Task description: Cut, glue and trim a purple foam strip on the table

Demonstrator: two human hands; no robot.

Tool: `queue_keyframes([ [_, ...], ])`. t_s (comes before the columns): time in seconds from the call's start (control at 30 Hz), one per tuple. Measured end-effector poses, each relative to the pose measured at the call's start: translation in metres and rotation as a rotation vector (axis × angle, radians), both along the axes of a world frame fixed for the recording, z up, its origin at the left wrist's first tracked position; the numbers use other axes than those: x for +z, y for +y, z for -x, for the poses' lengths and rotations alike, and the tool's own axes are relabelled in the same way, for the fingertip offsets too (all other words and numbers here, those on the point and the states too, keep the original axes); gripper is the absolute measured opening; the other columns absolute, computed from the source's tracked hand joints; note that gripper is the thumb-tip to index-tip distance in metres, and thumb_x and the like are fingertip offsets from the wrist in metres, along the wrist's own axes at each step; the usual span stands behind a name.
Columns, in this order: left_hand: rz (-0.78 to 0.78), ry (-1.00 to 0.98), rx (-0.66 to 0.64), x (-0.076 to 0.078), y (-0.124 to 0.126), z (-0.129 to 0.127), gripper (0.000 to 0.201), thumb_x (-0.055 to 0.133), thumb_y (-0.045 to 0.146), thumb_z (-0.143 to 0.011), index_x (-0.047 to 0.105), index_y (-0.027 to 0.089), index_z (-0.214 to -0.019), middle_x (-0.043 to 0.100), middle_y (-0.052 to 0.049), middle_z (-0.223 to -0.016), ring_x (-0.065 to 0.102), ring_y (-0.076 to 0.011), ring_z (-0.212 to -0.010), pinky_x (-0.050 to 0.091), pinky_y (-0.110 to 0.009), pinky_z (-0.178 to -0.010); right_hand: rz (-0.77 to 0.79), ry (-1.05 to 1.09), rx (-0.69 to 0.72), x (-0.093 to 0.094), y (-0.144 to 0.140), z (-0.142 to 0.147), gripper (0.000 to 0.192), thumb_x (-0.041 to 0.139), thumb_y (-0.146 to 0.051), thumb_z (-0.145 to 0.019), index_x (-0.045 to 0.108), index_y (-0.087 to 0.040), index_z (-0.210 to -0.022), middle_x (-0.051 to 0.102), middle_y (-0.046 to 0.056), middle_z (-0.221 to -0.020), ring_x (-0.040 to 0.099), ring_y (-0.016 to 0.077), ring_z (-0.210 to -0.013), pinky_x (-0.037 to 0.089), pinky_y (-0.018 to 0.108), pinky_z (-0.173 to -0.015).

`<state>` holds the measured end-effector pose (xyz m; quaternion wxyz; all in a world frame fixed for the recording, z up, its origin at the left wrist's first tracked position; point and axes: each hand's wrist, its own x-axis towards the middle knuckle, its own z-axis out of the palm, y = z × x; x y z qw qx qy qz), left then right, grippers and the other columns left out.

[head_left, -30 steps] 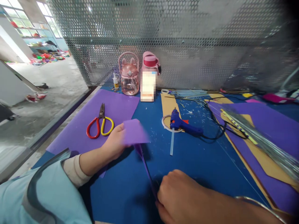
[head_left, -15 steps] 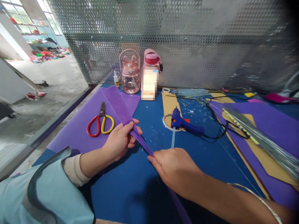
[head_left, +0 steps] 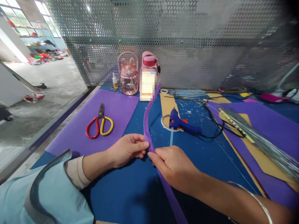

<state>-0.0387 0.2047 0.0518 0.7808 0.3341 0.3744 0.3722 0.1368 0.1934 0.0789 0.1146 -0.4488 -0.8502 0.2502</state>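
Observation:
My left hand and my right hand both pinch a long purple strip at about the same spot above the blue table. The strip curves up and away from my fingers toward the back, its far end near the pink bottles. Its near end runs down past my right wrist to the bottom edge of the view. My fingertips nearly touch each other on the strip.
Red-and-yellow scissors lie on a purple sheet at left. A blue glue gun with a black cord lies at centre right. Two pink bottles stand by the perforated metal wall. Purple and tan sheets cover the right side.
The strip has turned from lying flat and pointing back-left to standing on edge and curving toward the bottles. My right hand slid up the strip to meet my left.

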Motion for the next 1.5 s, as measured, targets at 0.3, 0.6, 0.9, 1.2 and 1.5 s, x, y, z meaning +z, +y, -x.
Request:
queue_keyframes([
  [0.3,-0.003,-0.12,0.081,-0.001,-0.003,-0.001,0.017,0.068,0.025,-0.079,0.067,0.009,-0.079,0.061,0.0,-0.056,0.052,-0.0017,-0.042,0.041,-0.008,-0.042,-0.087,-0.059,0.035,-0.009,0.0,0.0,0.044,0.034,-0.032,-0.095,0.056,-0.018,-0.06,0.063,0.002,-0.057,0.055,0.0122,-0.053,0.026,0.026,-0.053],
  [0.6,0.056,-0.127,0.238,0.009,0.001,-0.002,0.017,0.054,0.01,-0.087,0.065,0.008,-0.075,0.067,-0.004,-0.064,0.06,-0.0038,-0.049,0.049,-0.008,-0.047,-0.178,-0.101,0.079,-0.018,-0.002,0.003,0.044,0.034,-0.03,-0.095,0.056,-0.017,-0.058,0.061,0.001,-0.053,0.053,0.0123,-0.049,0.021,0.029,-0.052],
  [0.9,-0.004,-0.112,0.248,0.011,-0.003,-0.004,0.023,0.078,0.027,-0.069,0.062,0.01,-0.067,0.067,-0.001,-0.058,0.056,-0.0023,-0.043,0.045,-0.007,-0.043,-0.104,-0.102,0.128,-0.009,-0.01,0.0,0.042,0.036,-0.029,-0.093,0.054,-0.017,-0.057,0.06,0.001,-0.053,0.049,0.0112,-0.048,0.02,0.029,-0.052],
  [1.2,0.002,-0.149,0.264,0.008,-0.007,-0.005,0.02,0.077,0.024,-0.071,0.062,0.012,-0.074,0.069,-0.002,-0.068,0.057,-0.0021,-0.049,0.047,-0.007,-0.047,-0.041,-0.052,0.08,-0.003,0.0,0.002,0.038,0.037,-0.031,-0.095,0.06,-0.018,-0.068,0.066,0.003,-0.065,0.058,0.0142,-0.06,0.029,0.026,-0.056],
  [1.5,-0.043,-0.038,0.372,0.019,0.009,0.011,0.012,0.067,0.016,-0.079,0.059,0.012,-0.071,0.066,-0.001,-0.064,0.055,-0.0015,-0.046,0.046,-0.007,-0.045,-0.068,-0.163,0.145,-0.009,-0.005,0.004,0.041,0.037,-0.03,-0.095,0.059,-0.017,-0.063,0.067,0.003,-0.062,0.058,0.0148,-0.056,0.025,0.028,-0.054],
])
